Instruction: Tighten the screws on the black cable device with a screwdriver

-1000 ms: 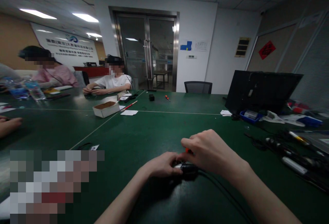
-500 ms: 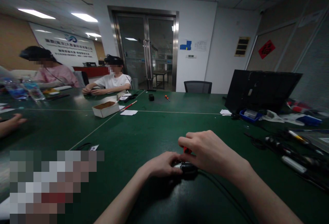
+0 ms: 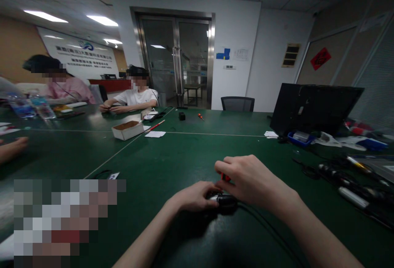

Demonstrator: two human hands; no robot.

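Observation:
A small black device [image 3: 225, 203] with a cable lies on the green table [image 3: 172, 161] in front of me. My left hand [image 3: 193, 197] is closed on its left end and holds it down. My right hand [image 3: 246, 177] is curled above it, fingers pinched round a small red-handled tool [image 3: 224, 176] whose tip points down at the device. Most of the tool is hidden inside my fingers.
A black monitor [image 3: 310, 108], cables and tools [image 3: 347, 182] lie at the right. A cardboard box [image 3: 127, 129], paper [image 3: 154, 134], a small black block [image 3: 181, 116] and a screwdriver [image 3: 200, 116] sit farther off. Two people sit at the far left; another person's hand [image 3: 10, 149] rests at the left edge.
My right hand's fingers have shifted slightly round the red tool, which shows a bit more now. My left hand and the device have stayed put.

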